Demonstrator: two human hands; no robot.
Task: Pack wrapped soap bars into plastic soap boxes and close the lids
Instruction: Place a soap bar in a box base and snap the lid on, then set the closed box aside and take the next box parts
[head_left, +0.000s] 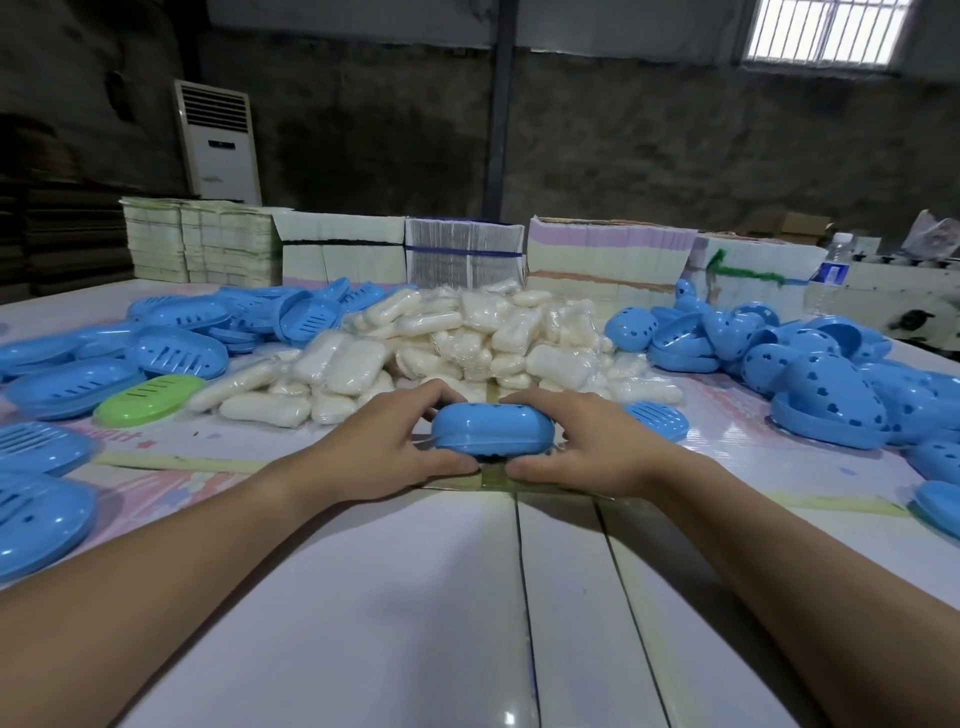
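Table pale, taped seams; concrete wall behind.

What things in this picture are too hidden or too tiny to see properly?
- Head view: whether a soap bar sits inside the blue soap box; its shut shell and both hands, left hand and right hand, hide it.
- Head view: the water bottle label is too small to read.
- Head view: the blue trays at the left edge are cut off.
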